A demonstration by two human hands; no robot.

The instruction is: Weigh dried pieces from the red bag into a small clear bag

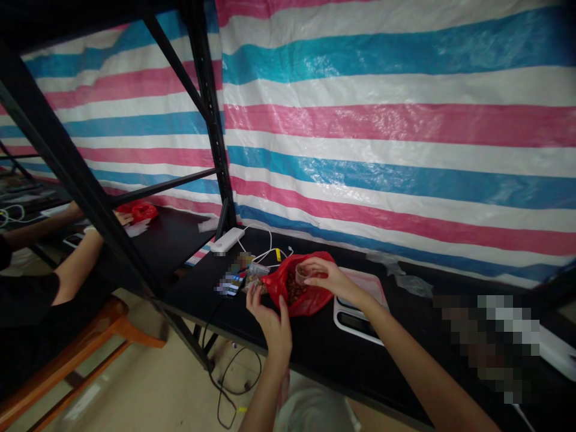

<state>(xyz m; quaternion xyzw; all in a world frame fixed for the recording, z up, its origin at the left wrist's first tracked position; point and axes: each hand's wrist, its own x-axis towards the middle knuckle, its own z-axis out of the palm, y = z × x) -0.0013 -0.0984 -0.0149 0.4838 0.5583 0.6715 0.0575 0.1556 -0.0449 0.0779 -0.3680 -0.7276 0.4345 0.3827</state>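
Observation:
My right hand (pixel 324 277) grips a small clear cup (pixel 302 273) at the mouth of a red plastic bag (pixel 312 301). Inside the bag lie many small brown pieces (pixel 294 290) that look like nuts or beans. At the bag's near left side is my left hand (pixel 271 318), its thumb and fingers apart; whether a fingertip touches the bag is hard to tell. Just beyond those fingers lies a clear plastic bag (pixel 255 273) with brownish contents. A white kitchen scale (pixel 339 324) sits partly under my right forearm.
A phone (pixel 231 285) and a white power strip (pixel 228 240) with cables lie to the left. Crumpled clear plastic (pixel 400 273) lies behind the scale. A black shelf post (pixel 211 120) rises at the back. On the left, another person's arm (pixel 85 258) reaches toward a red bag (pixel 139 211).

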